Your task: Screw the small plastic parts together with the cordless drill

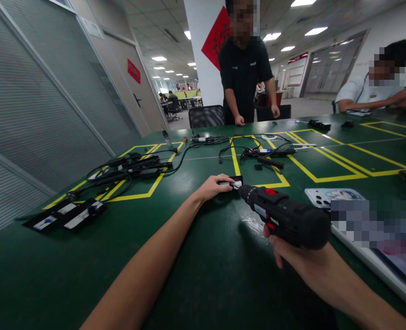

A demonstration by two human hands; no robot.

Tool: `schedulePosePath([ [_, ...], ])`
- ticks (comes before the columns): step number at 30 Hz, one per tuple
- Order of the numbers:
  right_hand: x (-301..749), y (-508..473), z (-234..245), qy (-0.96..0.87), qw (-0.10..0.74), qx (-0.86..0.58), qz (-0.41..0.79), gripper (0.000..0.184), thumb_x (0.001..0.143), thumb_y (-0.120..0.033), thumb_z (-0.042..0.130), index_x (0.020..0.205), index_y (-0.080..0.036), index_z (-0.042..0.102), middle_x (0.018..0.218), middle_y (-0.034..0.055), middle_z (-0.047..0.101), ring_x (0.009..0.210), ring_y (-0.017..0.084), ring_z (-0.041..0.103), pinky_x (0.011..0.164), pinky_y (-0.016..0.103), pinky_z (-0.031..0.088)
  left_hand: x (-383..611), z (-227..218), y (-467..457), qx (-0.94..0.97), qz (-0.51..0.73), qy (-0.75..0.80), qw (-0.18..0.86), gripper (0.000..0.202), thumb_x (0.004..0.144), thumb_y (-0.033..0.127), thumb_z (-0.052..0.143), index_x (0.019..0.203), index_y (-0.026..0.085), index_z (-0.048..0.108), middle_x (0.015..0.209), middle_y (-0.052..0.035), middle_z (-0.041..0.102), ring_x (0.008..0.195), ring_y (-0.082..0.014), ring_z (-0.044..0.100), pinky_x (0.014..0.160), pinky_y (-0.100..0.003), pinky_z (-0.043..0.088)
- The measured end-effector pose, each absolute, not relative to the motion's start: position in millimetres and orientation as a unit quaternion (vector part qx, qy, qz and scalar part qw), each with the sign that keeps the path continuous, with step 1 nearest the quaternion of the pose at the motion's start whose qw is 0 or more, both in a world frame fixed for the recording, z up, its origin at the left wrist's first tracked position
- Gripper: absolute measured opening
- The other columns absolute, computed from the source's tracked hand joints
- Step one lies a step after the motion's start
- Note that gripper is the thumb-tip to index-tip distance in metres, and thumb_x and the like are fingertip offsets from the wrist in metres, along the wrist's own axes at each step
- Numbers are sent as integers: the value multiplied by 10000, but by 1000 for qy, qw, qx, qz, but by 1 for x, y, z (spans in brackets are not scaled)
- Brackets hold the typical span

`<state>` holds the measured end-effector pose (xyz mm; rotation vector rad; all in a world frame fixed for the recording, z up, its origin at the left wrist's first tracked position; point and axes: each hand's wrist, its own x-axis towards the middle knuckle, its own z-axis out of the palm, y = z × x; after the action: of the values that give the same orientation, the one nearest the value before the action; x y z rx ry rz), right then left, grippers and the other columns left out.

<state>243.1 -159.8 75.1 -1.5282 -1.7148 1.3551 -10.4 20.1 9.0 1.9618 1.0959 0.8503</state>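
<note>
My right hand (294,254) is wrapped round the grip of a black electric screwdriver (285,215) with red buttons, its nose pointing left and away towards a small black part (233,183) on the green table (196,256). My left hand (214,185) reaches forward, its fingers pinched on that small black part and pressing it against the table. The driver's tip sits right at the part, beside my left fingers.
Black cables and adapters (134,167) lie at left, flat black strips (65,217) nearer. More tools and cords (268,153) lie between yellow lines. A phone (326,197) rests at right. One person stands across the table (246,68); another sits at far right (378,91).
</note>
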Motion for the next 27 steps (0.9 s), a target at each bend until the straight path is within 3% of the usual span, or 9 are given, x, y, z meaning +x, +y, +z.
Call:
schedulePosePath([
  [3, 244, -160, 76, -631, 224, -553, 496, 349, 845, -440, 417, 612, -203, 524, 723, 51, 633, 648, 182, 590, 501, 269, 415, -10, 9, 20, 763, 328, 426, 360, 302, 688, 290, 653, 970, 184, 676, 1053, -54, 578, 1011, -189, 521, 979, -331, 340],
  [8, 243, -161, 75, -634, 237, -550, 490, 213, 838, -367, 452, 833, -191, 572, 756, 42, 619, 651, 175, 574, 515, 272, 422, -10, 9, 21, 766, 326, 423, 357, 304, 696, 291, 641, 976, 179, 673, 1052, -53, 575, 1003, -186, 523, 969, -325, 346],
  [17, 244, -160, 76, -630, 237, -557, 486, 260, 832, -393, 453, 861, -186, 608, 781, 46, 648, 609, 162, 572, 487, 260, 404, -10, 10, 21, 767, 319, 429, 354, 311, 692, 300, 639, 978, 184, 672, 1072, -53, 571, 1025, -199, 518, 986, -334, 334],
  [27, 244, -161, 77, -632, 236, -547, 495, 324, 841, -436, 428, 650, -199, 539, 653, 36, 603, 629, 186, 596, 457, 256, 393, -11, 10, 21, 765, 313, 440, 352, 315, 696, 315, 624, 980, 185, 670, 1081, -54, 578, 1027, -199, 522, 985, -336, 339],
])
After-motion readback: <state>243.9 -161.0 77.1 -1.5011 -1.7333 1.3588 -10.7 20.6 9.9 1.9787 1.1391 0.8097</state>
